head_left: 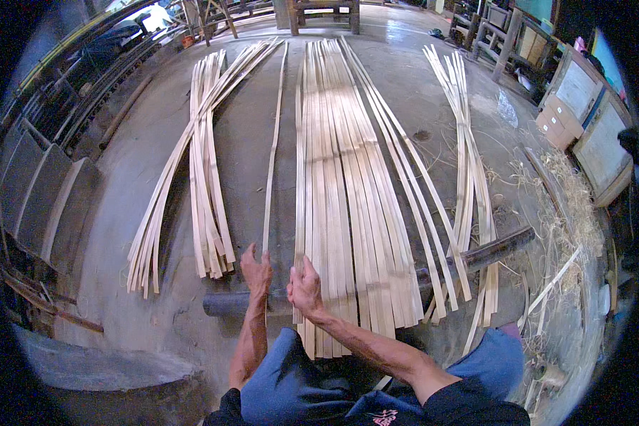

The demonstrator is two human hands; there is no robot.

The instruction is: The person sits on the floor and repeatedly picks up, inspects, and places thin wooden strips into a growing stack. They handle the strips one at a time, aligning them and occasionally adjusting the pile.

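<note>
Long pale bamboo strips [348, 213] lie side by side in a wide row in front of me, running away across the floor. A single bamboo strip [272, 149] lies apart to the left of the row, its near end between the fingers of my left hand [257, 271]. My right hand [306, 290] is closed at the row's left edge, around the near part of an outer strip; the fingers partly hide the grip. Several looser strips [412, 177] fan out along the row's right side.
Crossed bundles of strips lie at left [207, 177] and right [465, 156]. A dark pole [224, 304] runs crosswise under the row's near end. Thin shavings [571, 220] are heaped at right, near framed panels [603, 149] and a cardboard box [559, 122]. Wooden furniture stands far back.
</note>
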